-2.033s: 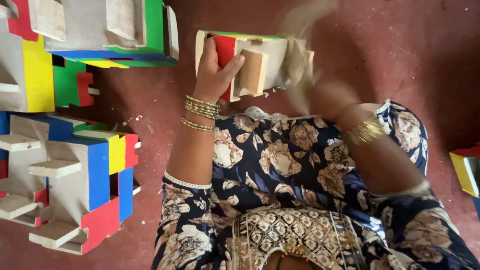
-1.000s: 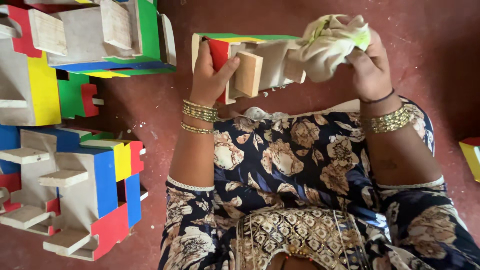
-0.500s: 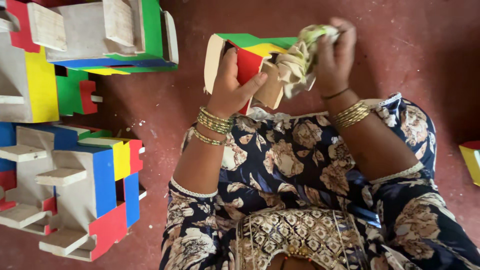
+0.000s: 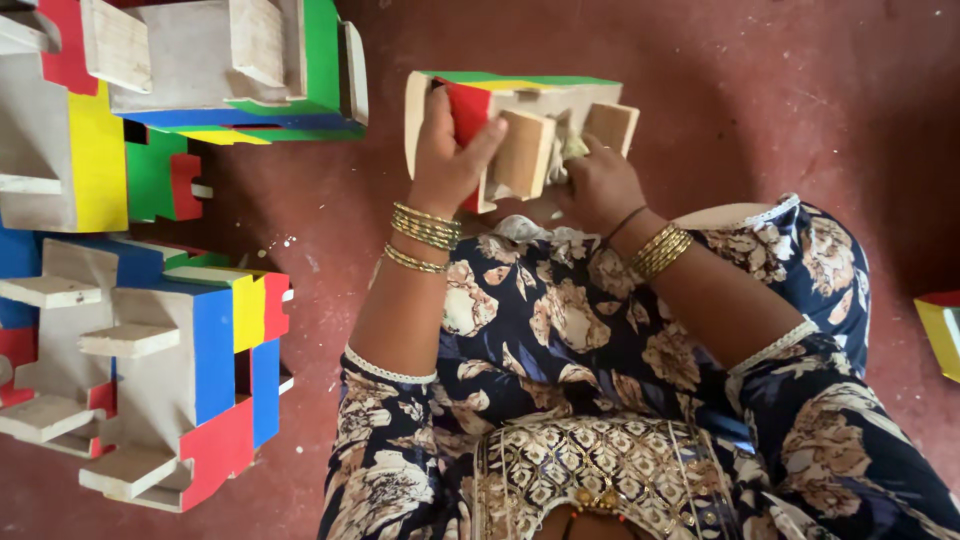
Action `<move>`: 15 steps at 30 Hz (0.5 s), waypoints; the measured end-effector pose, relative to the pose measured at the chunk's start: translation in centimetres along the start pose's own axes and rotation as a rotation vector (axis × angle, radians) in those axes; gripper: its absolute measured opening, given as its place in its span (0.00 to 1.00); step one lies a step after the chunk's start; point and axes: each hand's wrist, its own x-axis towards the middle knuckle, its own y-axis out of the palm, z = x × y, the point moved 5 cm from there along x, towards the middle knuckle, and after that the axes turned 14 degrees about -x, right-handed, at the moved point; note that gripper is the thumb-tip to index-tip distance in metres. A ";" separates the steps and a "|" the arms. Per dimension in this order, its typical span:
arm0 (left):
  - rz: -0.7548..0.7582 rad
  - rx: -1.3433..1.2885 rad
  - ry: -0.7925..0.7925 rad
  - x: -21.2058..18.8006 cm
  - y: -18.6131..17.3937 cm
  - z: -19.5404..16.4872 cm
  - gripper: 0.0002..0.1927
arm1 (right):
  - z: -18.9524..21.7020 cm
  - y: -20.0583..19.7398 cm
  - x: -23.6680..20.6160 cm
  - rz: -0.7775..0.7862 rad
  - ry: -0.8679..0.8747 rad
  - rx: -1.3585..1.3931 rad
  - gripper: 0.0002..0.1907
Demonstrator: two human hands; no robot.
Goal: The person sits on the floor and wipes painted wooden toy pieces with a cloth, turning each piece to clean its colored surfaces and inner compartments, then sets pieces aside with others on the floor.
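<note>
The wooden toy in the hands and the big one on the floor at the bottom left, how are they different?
The held wooden toy is up off the floor, gripped by the left hand, with the right hand pressing a cloth into it. The floor toy lies untouched on the red floor. The floor toy looks bigger and shows blue panels; the held toy shows none. Both are bare wood with bright painted parts.

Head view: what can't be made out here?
- Cloth: mostly hidden inside the painted wooden piece, behind the right hand.
- Right fingertips: tucked into the piece's recess, grip unclear.
- Left hand: palm side hidden against the piece.
- Yellow-edged piece: cut off by the right edge.
- Stacked pieces: cut off by the left edge.
</note>
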 end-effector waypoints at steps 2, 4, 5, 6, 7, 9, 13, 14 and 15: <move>-0.033 -0.096 -0.029 0.3 -0.2 0.6 0.22 | -1.1 0.2 -0.4 0.095 -0.025 -0.150 0.04; -0.049 -0.109 -0.040 0.3 -0.5 0.9 0.22 | -1.9 0.2 -0.7 0.143 -0.044 -0.070 0.11; -0.047 -0.077 -0.036 0.3 -0.5 1.0 0.22 | -2.1 0.2 -0.7 0.167 -0.056 -0.028 0.15; -0.048 -0.043 -0.033 0.2 -0.5 1.0 0.23 | -2.6 -0.3 -0.5 0.102 -0.021 0.037 0.16; -0.055 -0.075 -0.041 0.1 -0.5 1.1 0.23 | -3.1 -0.7 -0.2 0.039 0.015 0.105 0.21; -0.070 -0.150 -0.063 0.1 -0.2 1.1 0.25 | -3.8 -1.3 0.6 -0.079 0.101 0.254 0.25; 0.120 -0.182 -0.035 0.2 1.7 -0.3 0.31 | -1.9 -2.1 1.2 -0.370 0.022 0.444 0.33; 0.175 -0.062 -0.005 -0.1 2.3 -0.8 0.33 | -0.6 -2.2 0.7 -0.450 -0.067 0.462 0.42; 0.230 0.059 0.025 -0.5 2.7 -1.4 0.34 | 0.4 -1.6 0.3 -0.436 -0.012 0.332 0.42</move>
